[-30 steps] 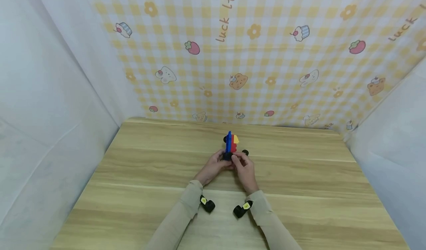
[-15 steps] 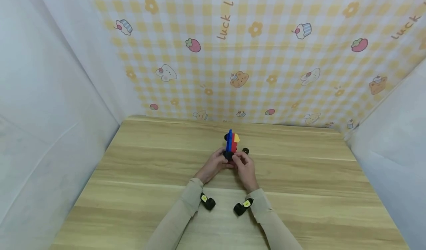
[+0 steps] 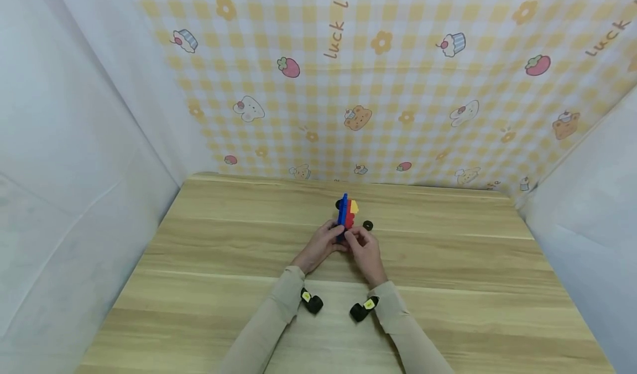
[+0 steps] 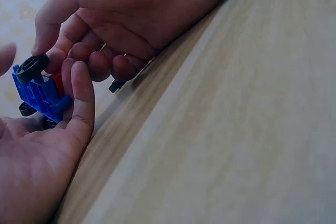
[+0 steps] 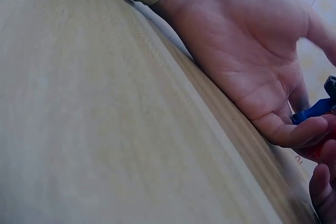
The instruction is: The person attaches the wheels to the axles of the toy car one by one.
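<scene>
A small toy car [image 3: 343, 213] with a blue base, red body and yellow top block is held on end above the table. My left hand [image 3: 318, 247] grips its near end, the thumb lying across the blue base. My right hand [image 3: 365, 255] pinches a black wheel [image 4: 32, 68] between thumb and index finger against the blue base [image 4: 42, 95]. Another black wheel [image 3: 338, 204] shows at the car's far end. In the right wrist view the left hand [image 5: 247, 61] hides most of the car. Whether the pinched wheel is seated on its axle cannot be seen.
A loose black wheel [image 3: 367, 225] lies on the wooden table [image 3: 448, 263], just beyond the right hand. Behind the table hangs a yellow checked cloth [image 3: 318, 86]. White sheets [image 3: 89, 141] stand at both sides.
The left thumb has moved forward over the blue base, and the near wheel, visible before, is now mostly covered. The right hand keeps its pinch with only slight movement.
</scene>
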Motion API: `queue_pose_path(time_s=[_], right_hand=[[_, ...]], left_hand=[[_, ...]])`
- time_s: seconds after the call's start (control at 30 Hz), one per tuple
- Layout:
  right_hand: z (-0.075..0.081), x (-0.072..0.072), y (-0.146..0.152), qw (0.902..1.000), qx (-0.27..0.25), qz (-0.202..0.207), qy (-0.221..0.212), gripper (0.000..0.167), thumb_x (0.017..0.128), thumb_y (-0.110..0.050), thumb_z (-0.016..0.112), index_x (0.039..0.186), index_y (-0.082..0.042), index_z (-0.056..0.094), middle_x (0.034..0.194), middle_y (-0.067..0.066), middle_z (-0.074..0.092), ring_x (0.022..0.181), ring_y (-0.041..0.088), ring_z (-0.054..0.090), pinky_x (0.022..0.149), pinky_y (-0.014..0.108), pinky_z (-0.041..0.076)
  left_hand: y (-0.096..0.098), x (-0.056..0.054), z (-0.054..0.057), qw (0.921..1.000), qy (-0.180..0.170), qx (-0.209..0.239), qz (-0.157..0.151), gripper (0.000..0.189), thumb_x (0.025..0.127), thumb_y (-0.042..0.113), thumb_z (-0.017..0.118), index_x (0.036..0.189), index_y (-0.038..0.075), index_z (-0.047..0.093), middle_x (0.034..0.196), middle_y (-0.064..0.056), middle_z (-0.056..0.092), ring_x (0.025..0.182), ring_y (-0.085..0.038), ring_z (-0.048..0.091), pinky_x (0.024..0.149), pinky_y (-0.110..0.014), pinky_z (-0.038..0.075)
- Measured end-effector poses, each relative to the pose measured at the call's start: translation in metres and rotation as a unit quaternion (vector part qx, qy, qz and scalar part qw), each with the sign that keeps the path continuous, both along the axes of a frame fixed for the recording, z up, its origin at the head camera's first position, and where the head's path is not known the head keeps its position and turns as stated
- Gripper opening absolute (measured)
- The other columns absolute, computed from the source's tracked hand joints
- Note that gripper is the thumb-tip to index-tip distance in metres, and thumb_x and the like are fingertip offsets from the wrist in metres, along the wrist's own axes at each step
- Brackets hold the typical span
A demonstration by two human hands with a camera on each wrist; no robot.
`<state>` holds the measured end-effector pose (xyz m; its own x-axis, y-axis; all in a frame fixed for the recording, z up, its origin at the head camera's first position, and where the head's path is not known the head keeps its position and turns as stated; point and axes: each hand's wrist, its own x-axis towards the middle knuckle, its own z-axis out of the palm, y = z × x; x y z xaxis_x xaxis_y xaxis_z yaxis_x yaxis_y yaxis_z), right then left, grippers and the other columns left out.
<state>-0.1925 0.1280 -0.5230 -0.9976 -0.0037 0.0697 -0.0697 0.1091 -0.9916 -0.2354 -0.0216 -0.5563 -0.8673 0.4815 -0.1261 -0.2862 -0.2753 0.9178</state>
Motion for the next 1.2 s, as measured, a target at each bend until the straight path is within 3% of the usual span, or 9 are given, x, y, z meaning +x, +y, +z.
queue_pose_path(time_s=[0.2,0.47,0.73,0.8,1.03,1.2], right_hand=[[0.001,0.002,-0.001,1.0,0.009,0.003,0.003,0.019,0.1,-0.014,0.06,0.103,0.004,0.066,0.079,-0.002,0.062,0.069,0.009,0.055,0.06,0.02,0.047],[0.0,0.002,-0.001,0.9994,-0.029,0.004,0.016,0.027,0.098,-0.009,0.063,0.113,0.01,0.05,0.082,0.003,0.057,0.066,0.007,0.053,0.058,0.018,0.045],[0.0,0.001,0.0,0.9997,-0.02,0.011,0.006,0.022,0.099,-0.011,0.061,0.109,0.006,0.05,0.085,0.002,0.057,0.069,0.007,0.054,0.061,0.018,0.046],[-0.002,0.0,0.0,0.9997,-0.019,0.012,0.005,0.021,0.099,-0.01,0.06,0.108,0.005,0.049,0.086,0.002,0.056,0.069,0.007,0.054,0.061,0.019,0.046],[-0.033,-0.012,0.002,0.9997,-0.017,0.004,0.016,0.017,0.1,-0.015,0.06,0.102,-0.002,0.05,0.083,0.002,0.054,0.067,0.008,0.052,0.058,0.019,0.044],[-0.031,-0.012,0.002,1.0,-0.008,0.002,0.0,0.016,0.1,-0.015,0.061,0.1,-0.003,0.051,0.084,0.001,0.054,0.069,0.008,0.052,0.059,0.019,0.043]], left_hand=[[0.001,0.001,0.0,0.9987,0.002,-0.05,0.009,0.051,0.101,0.031,0.06,0.14,0.003,0.041,0.118,-0.009,0.056,0.087,-0.014,0.061,0.079,-0.025,0.054],[-0.001,0.003,0.0,0.9995,0.001,-0.028,-0.012,0.042,0.104,0.029,0.054,0.134,0.003,0.04,0.1,-0.003,0.058,0.079,-0.012,0.058,0.075,-0.026,0.054],[-0.003,0.003,-0.001,0.9988,0.025,-0.027,-0.031,0.048,0.105,0.036,0.051,0.137,0.005,0.036,0.103,-0.004,0.055,0.082,-0.013,0.058,0.076,-0.026,0.054],[-0.003,0.004,-0.001,0.9985,0.031,-0.031,-0.034,0.048,0.105,0.036,0.05,0.139,0.005,0.035,0.104,-0.004,0.055,0.082,-0.013,0.057,0.076,-0.026,0.054],[-0.003,0.004,-0.001,0.9969,0.053,-0.047,-0.033,0.044,0.107,0.033,0.045,0.141,0.006,0.034,0.1,-0.003,0.054,0.076,-0.014,0.056,0.071,-0.027,0.052],[-0.001,0.003,-0.001,0.9988,0.04,-0.028,-0.01,0.042,0.106,0.031,0.047,0.135,0.003,0.036,0.103,-0.004,0.056,0.076,-0.013,0.058,0.071,-0.027,0.054]])
